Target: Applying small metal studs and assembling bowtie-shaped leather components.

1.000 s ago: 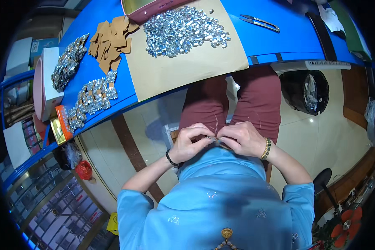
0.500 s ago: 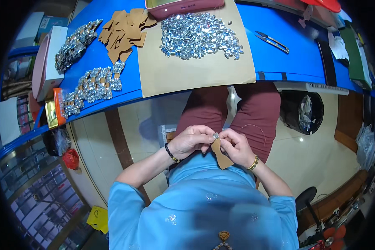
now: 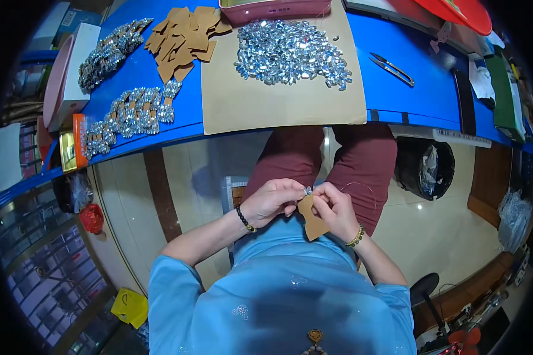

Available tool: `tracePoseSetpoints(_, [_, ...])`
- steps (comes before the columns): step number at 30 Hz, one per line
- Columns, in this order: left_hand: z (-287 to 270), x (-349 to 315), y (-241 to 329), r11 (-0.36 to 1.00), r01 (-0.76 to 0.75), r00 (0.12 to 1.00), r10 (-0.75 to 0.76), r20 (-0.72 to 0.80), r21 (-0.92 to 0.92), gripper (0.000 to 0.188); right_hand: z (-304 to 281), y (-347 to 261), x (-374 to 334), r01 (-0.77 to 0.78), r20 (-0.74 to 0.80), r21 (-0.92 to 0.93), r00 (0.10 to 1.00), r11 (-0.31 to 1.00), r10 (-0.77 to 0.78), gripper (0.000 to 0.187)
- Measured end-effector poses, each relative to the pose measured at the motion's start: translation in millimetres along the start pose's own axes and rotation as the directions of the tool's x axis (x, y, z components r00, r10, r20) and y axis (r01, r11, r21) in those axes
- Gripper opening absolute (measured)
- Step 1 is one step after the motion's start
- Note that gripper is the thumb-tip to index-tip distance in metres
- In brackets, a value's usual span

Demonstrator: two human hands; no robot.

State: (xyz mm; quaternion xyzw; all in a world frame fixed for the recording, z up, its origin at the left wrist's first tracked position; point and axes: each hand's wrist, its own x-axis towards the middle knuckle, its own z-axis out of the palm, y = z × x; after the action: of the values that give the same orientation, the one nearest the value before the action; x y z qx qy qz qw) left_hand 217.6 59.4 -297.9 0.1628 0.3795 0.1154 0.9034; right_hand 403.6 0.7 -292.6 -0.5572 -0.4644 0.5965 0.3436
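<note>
Over my lap, my left hand [image 3: 273, 200] pinches the upper end of a tan bow-shaped piece [image 3: 314, 223]. A few clear rhinestones [image 3: 307, 190] show at that end, between my fingertips. Against its other side, my right hand [image 3: 336, 212] is closed, thumb and fingers pressed together. The piece's wider lower end hangs free below the hands. A thin thread [image 3: 370, 190] loops from near my right hand across the dark red trousers. Whether a needle is in the right fingers cannot be seen.
On the blue table [image 3: 391, 100] lie a heap of loose rhinestones [image 3: 293, 53] on a tan board [image 3: 231, 109], a pile of blank tan pieces [image 3: 186, 38], stone-covered pieces [image 3: 137, 109] and thread snips [image 3: 392, 69]. A pink tray [image 3: 278, 9] stands behind. A black bin [image 3: 423, 165] is below right.
The tan piece has turned slightly, showing more of its broad face. My right hand has tilted a little; both hands keep their hold. The whole view has shifted slightly.
</note>
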Motion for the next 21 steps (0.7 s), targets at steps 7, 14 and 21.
tracePoseSetpoints(7, [4.9,0.2,3.5,0.997,0.014,0.998,-0.018,-0.054,-0.07,0.011,2.1,-6.7,-1.9,0.002,0.009,0.016,1.0,1.0,-0.002,0.008])
tracePoseSetpoints(14, [2.9,0.8,1.8,0.989,0.037,0.998,-0.044,-0.048,-0.143,0.011,4.9,-1.0,-4.2,0.057,-0.005,-0.002,0.998,0.998,-0.057,0.009])
tracePoseSetpoints(21, [2.3,1.5,1.4,0.969,0.054,0.998,-0.057,-0.005,-0.24,0.011,3.3,-1.5,-1.6,0.194,-0.021,-0.119,0.98,0.974,-0.198,0.011])
